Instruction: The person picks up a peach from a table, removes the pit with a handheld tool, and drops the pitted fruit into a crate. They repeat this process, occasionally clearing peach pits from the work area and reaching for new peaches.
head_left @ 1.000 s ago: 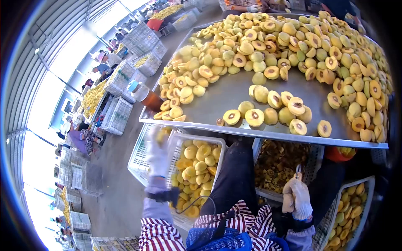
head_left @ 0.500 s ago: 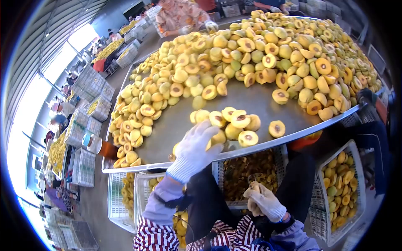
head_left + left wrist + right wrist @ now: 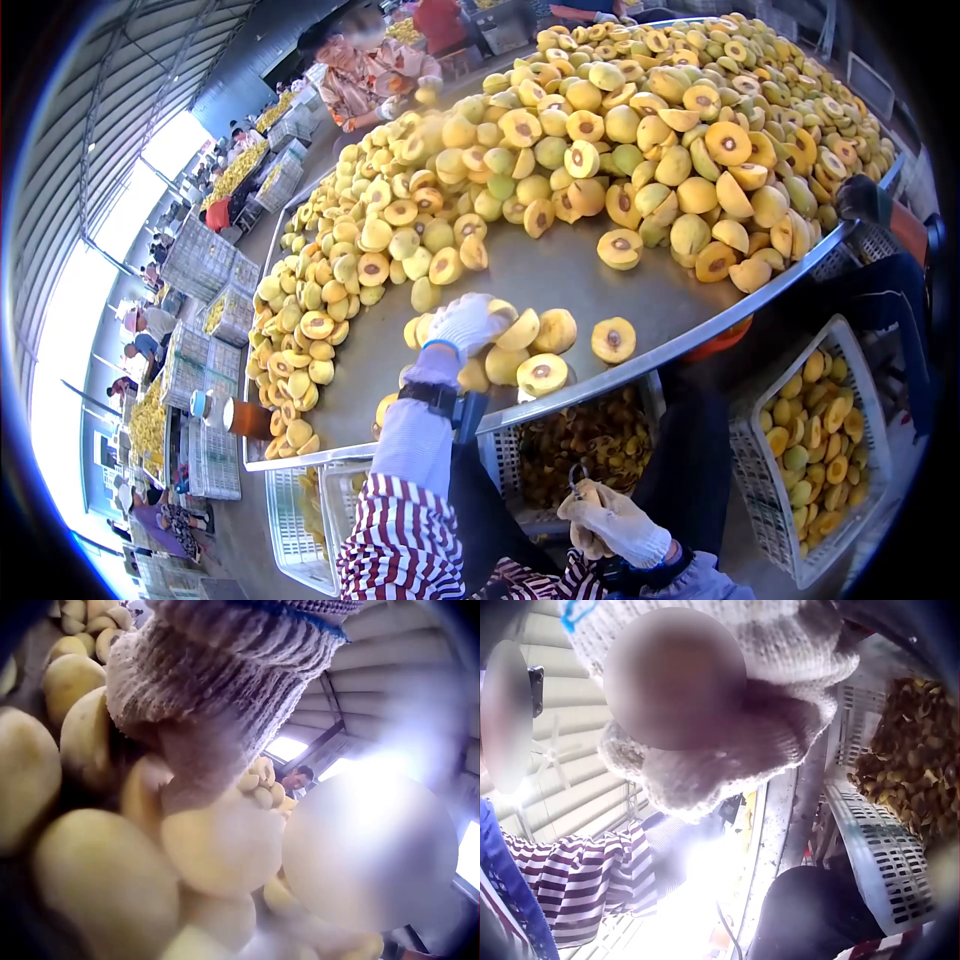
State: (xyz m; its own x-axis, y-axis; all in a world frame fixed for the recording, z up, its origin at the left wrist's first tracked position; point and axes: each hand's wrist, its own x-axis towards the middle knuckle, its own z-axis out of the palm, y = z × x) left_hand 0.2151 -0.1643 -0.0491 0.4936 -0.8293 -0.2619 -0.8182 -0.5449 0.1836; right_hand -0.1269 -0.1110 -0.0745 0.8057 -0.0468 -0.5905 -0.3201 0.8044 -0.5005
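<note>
My gloved left hand point(image 3: 465, 325) is down among a small cluster of halved yellow peaches near the table's front edge. Its fingers curl over a peach half point(image 3: 221, 847), seen close up in the left wrist view, where the glove hides part of it. More halves, such as a cut one with a brown centre point(image 3: 542, 374), lie beside the fingertips. My gloved right hand point(image 3: 610, 520), held low over my lap, grips a small pitting tool point(image 3: 577, 475) whose metal loop sticks up past the fingers.
Heaped peach halves point(image 3: 690, 190) cover the back and sides of the metal table point(image 3: 560, 275). Beneath its edge stands a crate point(image 3: 500, 460) of brown scraps. A crate point(image 3: 760, 470) of peach halves stands right. A bottle point(image 3: 245, 418) is at left; another person point(image 3: 370, 75) works across.
The left hand went from above the left crate over to the table, then onto the peach cluster. The right hand stays low with the pitting tool. The head view swung.
</note>
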